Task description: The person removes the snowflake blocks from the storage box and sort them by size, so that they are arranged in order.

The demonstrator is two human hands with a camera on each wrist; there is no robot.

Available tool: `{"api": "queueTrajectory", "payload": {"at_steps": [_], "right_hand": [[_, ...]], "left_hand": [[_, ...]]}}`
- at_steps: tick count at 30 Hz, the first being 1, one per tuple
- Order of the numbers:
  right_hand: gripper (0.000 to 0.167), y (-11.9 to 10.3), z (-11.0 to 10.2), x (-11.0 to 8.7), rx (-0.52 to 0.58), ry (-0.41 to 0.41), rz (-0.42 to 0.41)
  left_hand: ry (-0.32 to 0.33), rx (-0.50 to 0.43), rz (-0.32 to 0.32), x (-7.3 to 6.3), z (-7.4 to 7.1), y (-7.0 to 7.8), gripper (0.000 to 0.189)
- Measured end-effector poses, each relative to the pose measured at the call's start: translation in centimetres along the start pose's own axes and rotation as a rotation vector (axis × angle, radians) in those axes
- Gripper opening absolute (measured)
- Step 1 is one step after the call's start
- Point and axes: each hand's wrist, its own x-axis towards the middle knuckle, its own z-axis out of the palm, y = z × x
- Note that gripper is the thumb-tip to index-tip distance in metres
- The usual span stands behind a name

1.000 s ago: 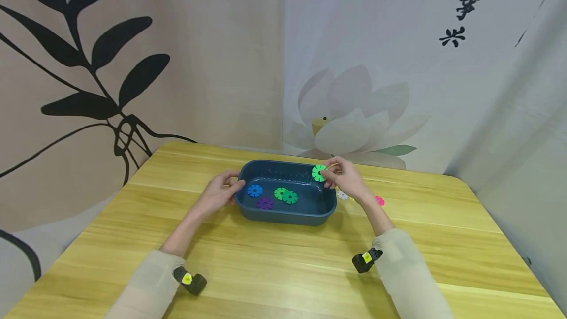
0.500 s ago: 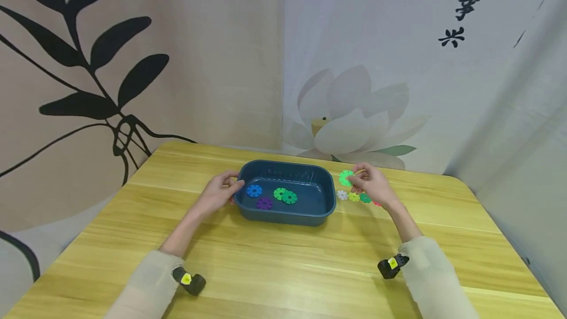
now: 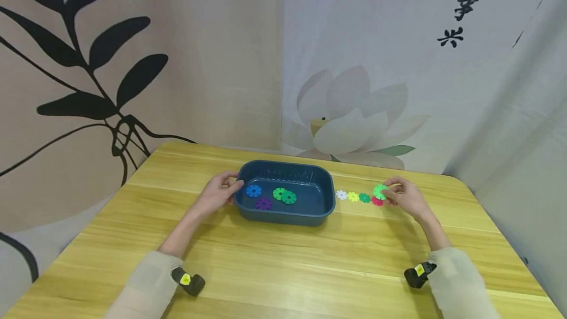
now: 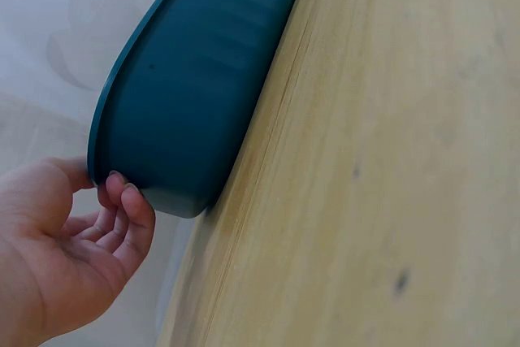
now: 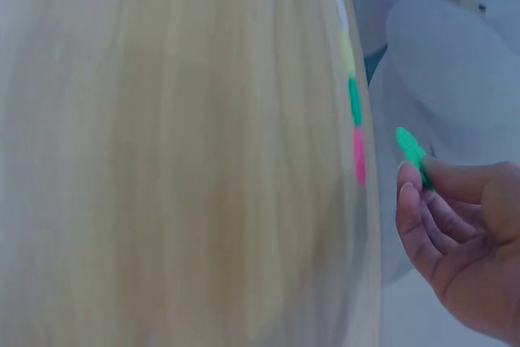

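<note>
My left hand (image 3: pixel 218 192) pinches the left rim of a dark blue plastic basin (image 3: pixel 283 217), thumb over the edge and fingers beneath it. Inside the basin lie a blue (image 3: pixel 254 191), a purple (image 3: pixel 264 204) and two green notched discs (image 3: pixel 289 197), the green ones overlapping. To the right of the basin, my right hand (image 3: pixel 408 198) pinches a bright green notched disc (image 3: pixel 379 191) between thumb and fingers. In the right wrist view this green disc (image 5: pixel 412 147) is held above the table. Below it is a pink disc (image 3: pixel 377 201), partly covered in the head view.
A row of discs runs right from the basin: white (image 3: pixel 341 195), yellow (image 3: pixel 353 197), dark green (image 3: pixel 364 198), then the pink one. The wooden table (image 3: pixel 283 265) ends at a printed curtain (image 3: pixel 221 63) behind.
My right hand has carried the bright green disc from over the basin's right end, rightward past the row, to above the pink disc. My left hand stays on the rim.
</note>
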Motion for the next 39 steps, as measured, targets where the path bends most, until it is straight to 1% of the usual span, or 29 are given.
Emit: {"api": "queueTrajectory", "payload": {"at_steps": [5,6,8,10,13,17,21,24,28,32,34,39], "right_hand": [[0.035,1.4,-1.1,-0.6,-0.052,0.022,0.072],[0.035,1.6,-1.2,-0.8,-0.067,0.025,0.083],[0.035,1.8,-1.4,-1.0,-0.089,0.029,0.103],[0.034,2.0,-1.6,-1.1,-0.107,0.031,0.119],[0.032,2.1,-1.6,-1.2,-0.118,0.029,0.133],[0.032,2.3,-1.6,-1.1,-0.141,0.033,0.144],[0.032,2.4,-1.6,-1.0,-0.185,0.033,0.151],[0.03,2.5,-1.6,-0.9,-0.222,0.025,0.154],[0.03,2.5,-1.5,-0.9,-0.25,0.019,0.157],[0.032,2.4,-1.5,-1.0,-0.241,0.023,0.161],[0.033,2.2,-1.5,-1.1,-0.238,0.029,0.155],[0.035,1.4,-1.3,-0.9,-0.275,0.053,0.119]], "left_hand": [[-0.006,0.001,-0.002,-1.4,-0.1,2.4,0.046],[-0.008,0.002,0.008,-1.6,-0.1,2.6,0.046],[-0.01,0.003,0.026,-1.8,-0.2,2.9,0.046],[-0.013,0.001,0.044,-1.8,-0.2,2.7,0.047],[-0.013,-0.006,0.036,-1.8,-0.2,2.7,0.047],[-0.008,-0.007,-0.001,-1.4,-0.1,2.2,0.047],[-0.002,-0.008,0.0,-0.3,-0.1,0.3,0.05],[0.002,-0.011,0.006,0.1,0.0,-0.6,0.052],[0.003,-0.015,0.008,0.3,0.1,-0.9,0.053],[0.001,-0.019,0.012,0.3,0.1,-0.8,0.053],[-0.004,-0.018,0.004,0.1,0.0,-0.3,0.051],[-0.017,-0.016,-0.006,-1.4,-0.1,2.4,0.047]]}}
